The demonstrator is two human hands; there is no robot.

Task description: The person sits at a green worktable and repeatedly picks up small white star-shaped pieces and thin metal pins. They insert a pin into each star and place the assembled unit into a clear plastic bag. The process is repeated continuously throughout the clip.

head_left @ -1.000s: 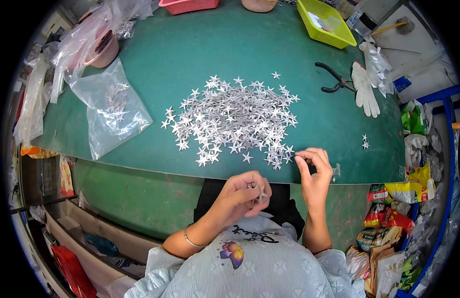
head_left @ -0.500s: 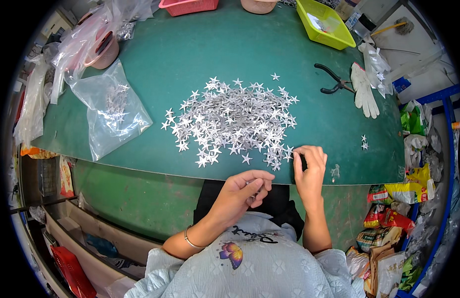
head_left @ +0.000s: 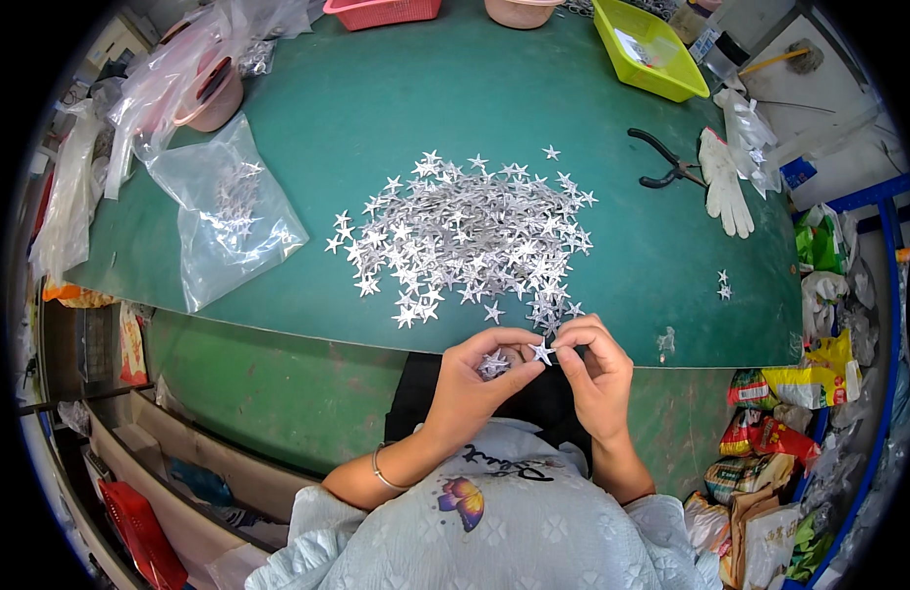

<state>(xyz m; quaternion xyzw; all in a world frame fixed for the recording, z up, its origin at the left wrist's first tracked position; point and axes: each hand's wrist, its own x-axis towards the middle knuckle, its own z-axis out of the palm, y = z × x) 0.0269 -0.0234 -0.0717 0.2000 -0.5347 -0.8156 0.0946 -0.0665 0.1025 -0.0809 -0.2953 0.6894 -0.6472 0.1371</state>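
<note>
A big heap of small silver stars (head_left: 469, 231) lies spread on the green table (head_left: 396, 108). My left hand (head_left: 474, 379) is cupped at the table's near edge and holds a small bunch of stars (head_left: 493, 364) in its palm. My right hand (head_left: 594, 369) meets it from the right. One silver star (head_left: 542, 351) is pinched between the fingertips of both hands. Both hands hover just in front of the heap's near edge, over my lap.
A clear plastic bag (head_left: 224, 221) with some stars lies at the left. Black pliers (head_left: 661, 162) and a white glove (head_left: 722, 187) lie at the right, two loose stars (head_left: 722, 285) near them. A yellow-green tray (head_left: 646, 44), a pink basket (head_left: 381, 10) and bowls stand at the back.
My right hand has left the heap's edge and come back toward my left hand. The two hands have closed together, with a single star now held between their fingertips.
</note>
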